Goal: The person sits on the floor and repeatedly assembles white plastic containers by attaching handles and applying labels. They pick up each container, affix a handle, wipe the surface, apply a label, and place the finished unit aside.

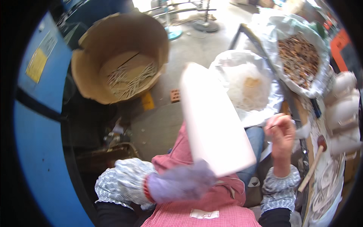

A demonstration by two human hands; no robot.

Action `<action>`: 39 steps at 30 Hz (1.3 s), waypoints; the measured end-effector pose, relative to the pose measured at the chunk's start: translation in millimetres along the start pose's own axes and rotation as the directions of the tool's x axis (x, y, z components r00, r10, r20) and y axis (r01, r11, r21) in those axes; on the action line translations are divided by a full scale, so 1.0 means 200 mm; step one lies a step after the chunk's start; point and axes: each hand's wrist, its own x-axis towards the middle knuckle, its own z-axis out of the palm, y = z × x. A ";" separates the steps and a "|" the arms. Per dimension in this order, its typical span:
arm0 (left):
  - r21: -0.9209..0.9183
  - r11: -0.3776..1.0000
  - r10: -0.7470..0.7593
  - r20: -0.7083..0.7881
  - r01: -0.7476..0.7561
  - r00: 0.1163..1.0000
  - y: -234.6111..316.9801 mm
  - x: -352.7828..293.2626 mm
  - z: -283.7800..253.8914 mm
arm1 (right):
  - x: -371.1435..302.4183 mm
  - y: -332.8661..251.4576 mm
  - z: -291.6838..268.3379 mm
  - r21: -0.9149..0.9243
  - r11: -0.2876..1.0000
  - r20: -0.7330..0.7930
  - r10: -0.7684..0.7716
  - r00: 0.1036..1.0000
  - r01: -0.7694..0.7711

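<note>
One long white piece (pixel 215 121) in the left gloved fingers (pixel 204 174)

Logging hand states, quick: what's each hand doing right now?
Left hand: closed on the lower end of the white piece.
Right hand: partly curled; whether it holds anything cannot be told.

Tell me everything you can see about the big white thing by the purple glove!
The white thing is long and smooth, maybe plastic, with rounded corners at its narrower far end. Blur and glare hide any markings. It slants over the person's lap, far end toward the left. The left hand, in the purple glove, meets its near left corner, though blur hides the grip. The bare right hand is apart from it. Whether it rests on the lap, I can't tell.
</note>
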 end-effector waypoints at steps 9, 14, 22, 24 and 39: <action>-0.973 0.119 -0.129 -0.213 -0.198 0.969 -0.31 0.48 0.41 | -0.55 0.41 -0.04 0.604 0.755 -0.167 0.431 0.887 -0.253; -0.907 -0.065 -0.460 0.398 0.416 0.794 -0.63 0.74 1.12 | -0.55 0.40 0.06 0.550 0.791 -0.067 0.359 0.931 -0.266; -0.921 -0.061 -0.353 0.381 0.385 0.855 -0.65 0.87 0.94 | -0.50 0.26 -0.05 0.431 0.821 -0.163 0.478 0.863 -0.374; -0.912 0.187 -0.501 0.231 0.365 0.834 -0.67 0.80 0.73 | -0.37 0.20 -0.04 0.340 0.856 -0.229 0.476 0.849 -0.389; -0.826 0.508 -0.425 0.005 0.243 0.905 -0.66 0.49 0.48 | -0.18 0.20 0.15 0.081 0.919 -0.310 0.391 0.867 -0.386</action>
